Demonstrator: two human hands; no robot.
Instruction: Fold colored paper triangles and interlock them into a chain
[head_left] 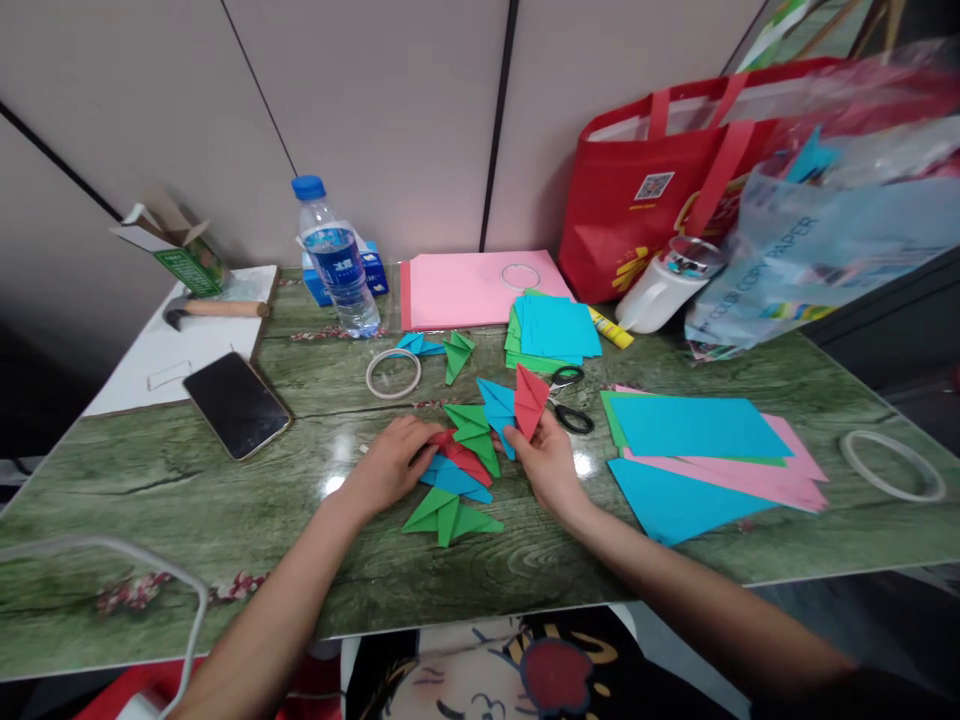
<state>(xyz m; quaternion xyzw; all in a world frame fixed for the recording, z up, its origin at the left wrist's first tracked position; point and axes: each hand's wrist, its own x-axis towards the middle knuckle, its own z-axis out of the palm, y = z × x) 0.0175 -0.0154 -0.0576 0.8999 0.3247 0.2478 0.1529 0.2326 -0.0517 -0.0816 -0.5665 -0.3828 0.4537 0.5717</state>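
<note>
table (555,570): left hand (391,465), right hand (551,465) touching papers (529,398)

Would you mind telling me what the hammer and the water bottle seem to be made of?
Hammer: smooth light-brown handle, probably wood by its tan colour; dark head, likely metal by its curved claw shape.
Water bottle: clear, glossy plastic, it seems, see-through with highlights; its cap looks like opaque blue plastic.

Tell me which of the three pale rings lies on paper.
The back ring, on the pink paper. The other two, the ring near the bottle and the far right ring, lie directly on the table.
</note>
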